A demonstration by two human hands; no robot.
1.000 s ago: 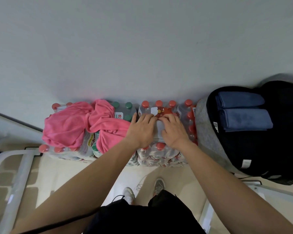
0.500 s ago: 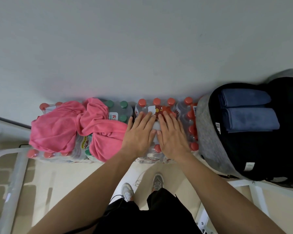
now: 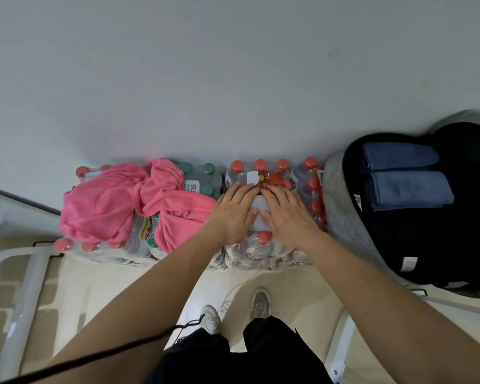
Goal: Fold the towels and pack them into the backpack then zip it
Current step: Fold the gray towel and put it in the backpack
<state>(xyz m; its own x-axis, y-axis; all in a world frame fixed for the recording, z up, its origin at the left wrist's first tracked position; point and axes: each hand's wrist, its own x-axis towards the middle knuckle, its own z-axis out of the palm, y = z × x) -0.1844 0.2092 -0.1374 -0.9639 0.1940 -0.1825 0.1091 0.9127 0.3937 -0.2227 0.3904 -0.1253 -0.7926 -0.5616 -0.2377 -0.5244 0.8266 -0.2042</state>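
Both hands lie side by side on top of the shrink-wrapped packs of water bottles [image 3: 263, 250] that stand against the far wall [image 3: 233, 79]. The left hand [image 3: 233, 210] and the right hand [image 3: 287, 216] each have the grip spread flat, fingers straight and pointing toward the wall, palms down, pinching nothing. Between and partly under them sits a small white towel [image 3: 257, 205], a pale folded piece of which only a narrow strip shows in the gap between the thumbs; how neatly it is folded cannot be told. To the left, just beside the left hand, a pink towel [image 3: 117, 209] lies crumpled and unfolded over the neighbouring packs, draped across red-capped and green-capped bottles [image 3: 203, 176]. To the right of the packs, touching them, the backpack [image 3: 344, 206] lies open, black inside with a grey outer wall, and two folded blue towels rest in it side by side: the far blue towel [image 3: 399, 158] and the near blue towel [image 3: 412, 189]. White labels show on the inner lining of the backpack. Near the bottom of the view the person's two shoes [image 3: 209, 318] stand on the pale floor [image 3: 117, 286], a thin black cord [image 3: 122, 349] crosses the left forearm, and a white metal frame [image 3: 22, 300] stands at the near left
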